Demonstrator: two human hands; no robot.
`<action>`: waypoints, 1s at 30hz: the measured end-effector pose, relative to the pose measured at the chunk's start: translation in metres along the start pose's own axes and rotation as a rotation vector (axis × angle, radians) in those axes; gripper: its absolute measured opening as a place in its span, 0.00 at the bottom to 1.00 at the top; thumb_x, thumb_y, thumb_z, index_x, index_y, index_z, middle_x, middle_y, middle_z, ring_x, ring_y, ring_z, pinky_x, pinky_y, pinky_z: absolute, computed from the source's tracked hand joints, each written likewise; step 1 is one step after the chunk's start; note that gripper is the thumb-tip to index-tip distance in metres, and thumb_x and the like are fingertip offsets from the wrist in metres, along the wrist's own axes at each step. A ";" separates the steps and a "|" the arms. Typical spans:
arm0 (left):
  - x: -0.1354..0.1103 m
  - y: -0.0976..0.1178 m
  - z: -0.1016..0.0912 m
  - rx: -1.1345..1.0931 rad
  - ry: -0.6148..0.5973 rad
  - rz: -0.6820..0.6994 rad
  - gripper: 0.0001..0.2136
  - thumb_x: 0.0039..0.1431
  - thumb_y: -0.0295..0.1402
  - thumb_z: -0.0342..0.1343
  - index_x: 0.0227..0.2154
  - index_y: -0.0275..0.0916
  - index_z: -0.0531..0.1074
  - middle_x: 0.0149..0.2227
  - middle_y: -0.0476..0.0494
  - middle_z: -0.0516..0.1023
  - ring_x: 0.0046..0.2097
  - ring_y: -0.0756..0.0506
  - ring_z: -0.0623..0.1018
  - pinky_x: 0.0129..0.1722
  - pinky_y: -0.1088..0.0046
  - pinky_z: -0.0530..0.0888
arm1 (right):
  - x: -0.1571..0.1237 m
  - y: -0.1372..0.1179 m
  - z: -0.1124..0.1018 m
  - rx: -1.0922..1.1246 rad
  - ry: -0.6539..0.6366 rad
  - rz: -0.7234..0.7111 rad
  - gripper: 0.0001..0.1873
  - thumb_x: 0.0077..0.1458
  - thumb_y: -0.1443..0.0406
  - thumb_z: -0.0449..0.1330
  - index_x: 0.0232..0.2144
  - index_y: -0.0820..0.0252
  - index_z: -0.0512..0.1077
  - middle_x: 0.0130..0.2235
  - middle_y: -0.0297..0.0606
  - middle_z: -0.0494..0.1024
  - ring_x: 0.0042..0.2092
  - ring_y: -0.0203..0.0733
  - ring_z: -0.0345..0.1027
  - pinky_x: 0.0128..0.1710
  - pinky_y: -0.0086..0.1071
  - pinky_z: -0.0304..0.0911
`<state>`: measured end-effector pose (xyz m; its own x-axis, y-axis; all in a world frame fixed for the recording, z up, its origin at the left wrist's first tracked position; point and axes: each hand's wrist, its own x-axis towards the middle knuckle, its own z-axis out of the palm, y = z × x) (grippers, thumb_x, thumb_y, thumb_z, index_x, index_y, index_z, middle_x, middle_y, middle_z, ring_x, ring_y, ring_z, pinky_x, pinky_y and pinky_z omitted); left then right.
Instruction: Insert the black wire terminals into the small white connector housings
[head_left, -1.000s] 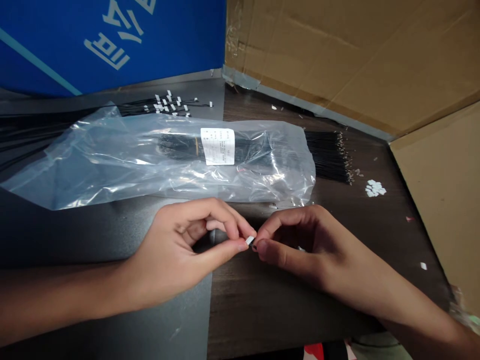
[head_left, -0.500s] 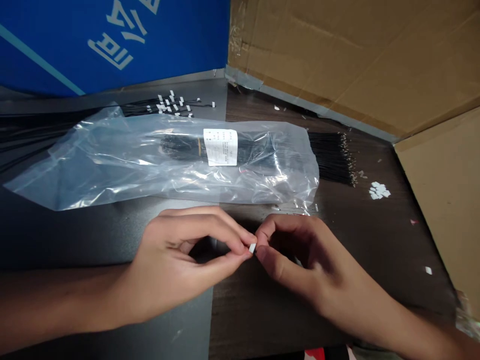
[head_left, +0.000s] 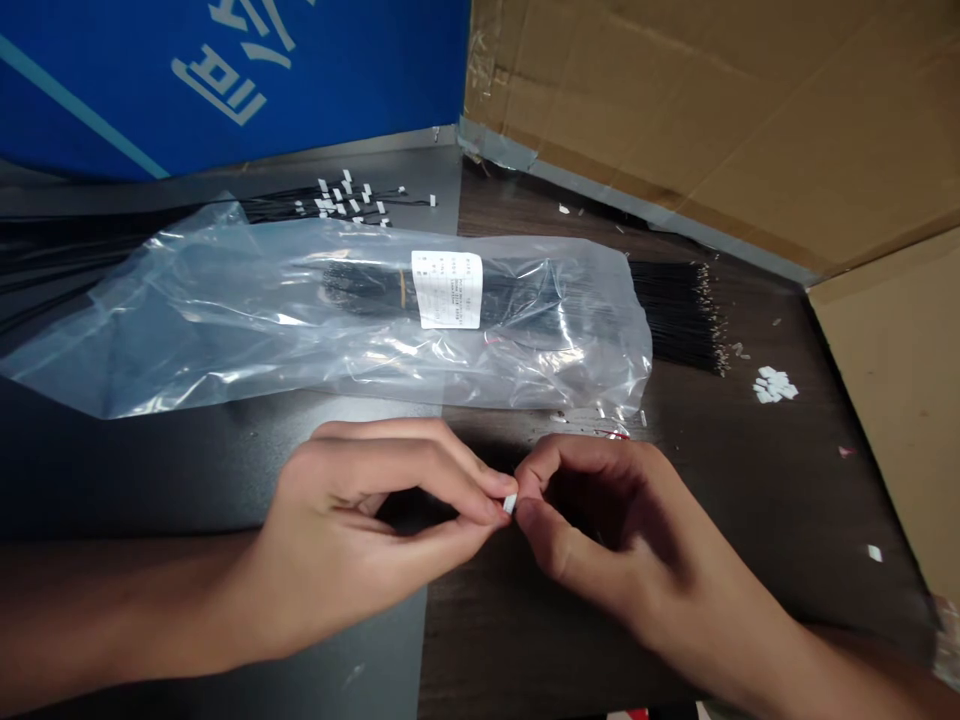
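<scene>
My left hand (head_left: pixel 360 530) pinches a tiny white connector (head_left: pixel 509 503) between thumb and forefinger, just above the dark wooden table (head_left: pixel 750 500). My right hand (head_left: pixel 600 530) meets it fingertip to fingertip, its fingers pinched shut at the connector's right end; what they grip there is hidden. Behind both hands lies a clear plastic bag (head_left: pixel 225 320) with a white label (head_left: pixel 447 289) and a bundle of thin black wires inside.
More black wires (head_left: pixel 679 315) stick out past the bag's right end. A small heap of white connectors (head_left: pixel 775 385) lies at the right. Wires with white connectors fitted (head_left: pixel 345 198) lie at the back. Cardboard (head_left: pixel 712 110) and a blue panel (head_left: pixel 225 80) wall the back and right.
Both hands have drifted slightly down and toward me, staying pinched together at the white connector. The view has shifted a little, so the bag sits further right.
</scene>
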<state>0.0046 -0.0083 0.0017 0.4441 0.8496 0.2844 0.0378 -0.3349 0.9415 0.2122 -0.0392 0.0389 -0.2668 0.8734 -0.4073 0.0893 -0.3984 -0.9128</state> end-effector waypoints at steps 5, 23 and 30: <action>0.001 0.003 0.000 0.043 0.017 0.052 0.09 0.59 0.17 0.68 0.33 0.39 0.83 0.36 0.46 0.89 0.37 0.48 0.88 0.38 0.78 0.85 | 0.002 -0.001 -0.001 0.032 -0.006 0.029 0.11 0.56 0.66 0.72 0.29 0.60 0.73 0.26 0.28 0.68 0.29 0.32 0.60 0.28 0.23 0.57; 0.007 0.004 0.000 0.045 0.040 0.127 0.10 0.60 0.16 0.65 0.36 0.37 0.84 0.36 0.41 0.87 0.36 0.47 0.87 0.37 0.77 0.83 | 0.000 0.001 -0.001 -0.067 -0.008 -0.041 0.11 0.61 0.60 0.71 0.34 0.59 0.76 0.30 0.31 0.73 0.32 0.35 0.64 0.33 0.26 0.63; 0.026 0.023 -0.020 -0.047 0.194 -0.074 0.03 0.66 0.25 0.64 0.37 0.38 0.82 0.35 0.43 0.84 0.36 0.49 0.83 0.36 0.79 0.82 | -0.016 -0.004 -0.003 -0.188 -0.001 -0.096 0.14 0.67 0.51 0.64 0.42 0.55 0.79 0.35 0.38 0.80 0.38 0.43 0.74 0.41 0.34 0.72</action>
<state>-0.0005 0.0139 0.0346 0.2604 0.9353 0.2398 0.0196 -0.2534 0.9672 0.2193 -0.0508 0.0494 -0.2834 0.9045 -0.3186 0.2408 -0.2544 -0.9366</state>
